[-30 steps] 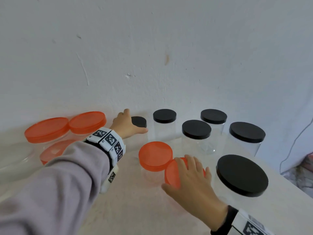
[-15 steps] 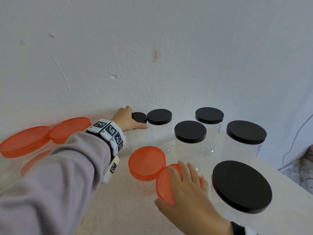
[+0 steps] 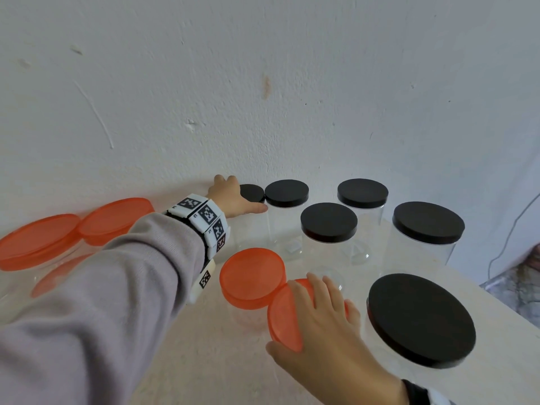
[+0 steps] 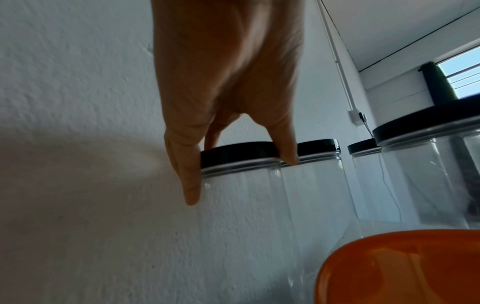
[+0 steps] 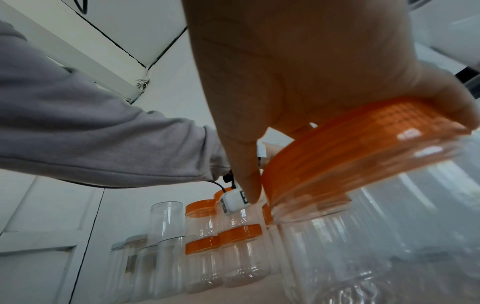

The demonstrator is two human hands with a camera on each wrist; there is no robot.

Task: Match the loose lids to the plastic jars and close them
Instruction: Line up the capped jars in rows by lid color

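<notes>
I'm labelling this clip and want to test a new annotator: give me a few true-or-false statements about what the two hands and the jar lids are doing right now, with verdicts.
1. The left hand grips a small black lid on a clear jar by the wall. True.
2. The right hand holds a black lid. False: its fingers curl round an orange lid on a clear jar.
3. The big black-lidded jar sits just right of the right hand. True.
4. Every jar in view has a lid on. False: in the right wrist view a tall clear jar stands open.
5. The orange lid under the right hand lies flat and level. False: it sits tilted.
</notes>
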